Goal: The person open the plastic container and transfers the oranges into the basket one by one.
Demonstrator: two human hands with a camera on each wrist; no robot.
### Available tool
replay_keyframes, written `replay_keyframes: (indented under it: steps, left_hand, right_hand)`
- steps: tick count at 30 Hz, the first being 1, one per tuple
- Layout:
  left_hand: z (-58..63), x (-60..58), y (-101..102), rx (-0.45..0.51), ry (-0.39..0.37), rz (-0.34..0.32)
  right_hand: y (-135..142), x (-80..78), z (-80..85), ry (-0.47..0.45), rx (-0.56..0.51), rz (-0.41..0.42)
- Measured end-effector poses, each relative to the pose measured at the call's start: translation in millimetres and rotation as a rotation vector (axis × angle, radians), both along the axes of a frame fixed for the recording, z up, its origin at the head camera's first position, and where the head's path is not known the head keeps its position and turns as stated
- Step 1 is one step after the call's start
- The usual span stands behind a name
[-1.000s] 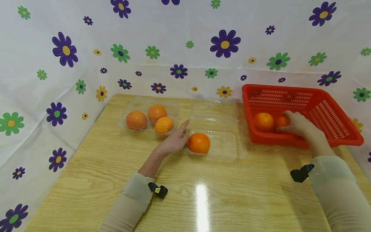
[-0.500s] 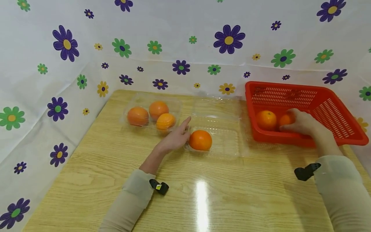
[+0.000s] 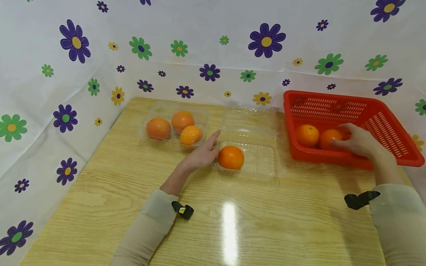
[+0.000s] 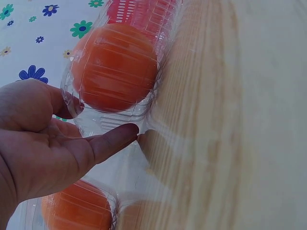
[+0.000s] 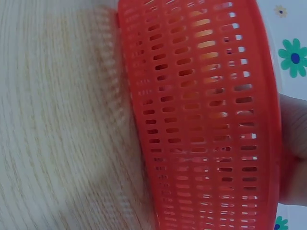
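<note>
In the head view my left hand (image 3: 203,153) touches the left end of a lidded clear plastic container (image 3: 259,162), lid folded back, with one orange (image 3: 231,157) inside. The left wrist view shows my left fingers (image 4: 112,141) fairly straight against the plastic corner. My right hand (image 3: 357,140) reaches into the red basket (image 3: 332,160), thumb and fingers curled round an orange (image 3: 346,133) that is mostly hidden. Two more oranges lie left of it, one by the thumb (image 3: 329,139) and one at the basket's left side. The right wrist view has only the hand's edge (image 5: 293,148) beyond the basket wall.
A second clear container (image 3: 156,111) with three oranges, one being a front orange (image 3: 191,135), stands left of my left hand. A flowered cloth (image 3: 209,48) hangs behind the wooden table (image 3: 166,229). The basket's raised rim (image 3: 412,162) surrounds my right hand.
My right hand has shifted right inside the basket, off the middle orange, which now shows more fully. My left hand stays at the container's end. The head view has tilted slightly.
</note>
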State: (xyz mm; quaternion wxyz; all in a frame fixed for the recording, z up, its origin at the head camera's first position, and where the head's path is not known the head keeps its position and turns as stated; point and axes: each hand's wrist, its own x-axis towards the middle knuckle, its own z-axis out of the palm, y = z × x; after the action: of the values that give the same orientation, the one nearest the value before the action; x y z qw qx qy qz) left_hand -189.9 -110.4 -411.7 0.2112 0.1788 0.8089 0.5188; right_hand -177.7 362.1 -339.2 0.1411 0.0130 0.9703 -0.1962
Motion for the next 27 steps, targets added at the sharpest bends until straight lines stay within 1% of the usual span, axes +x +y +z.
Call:
replay_keyframes:
  steps: [4,7,14,17,23,27]
  left_hand:
    - [0.5,0.2,1,0.000,-0.003,-0.002]
    - [1.1,0.7,1,-0.005,-0.004,0.001]
    - [0.3,-0.4,1,-0.006,-0.005,0.003]
    - [1.2,0.5,0,0.001,-0.012,0.002]
    - [3.5,2.6,1,-0.008,-0.005,0.005]
    - [5.0,3.2,1,0.001,-0.016,0.007]
  right_hand:
    - [1,3.4,0.9,0.056,-0.030,-0.039]
    - [-2,6.1,1.4,0.129,-0.052,-0.068]
    - [-21,10.7,3.4,0.281,-0.151,-0.113]
    - [-32,11.9,3.3,0.329,-0.190,-0.110]
    - [-54,15.4,3.8,0.371,-0.226,-0.098]
    - [-72,18.4,4.2,0.403,-0.246,-0.076]
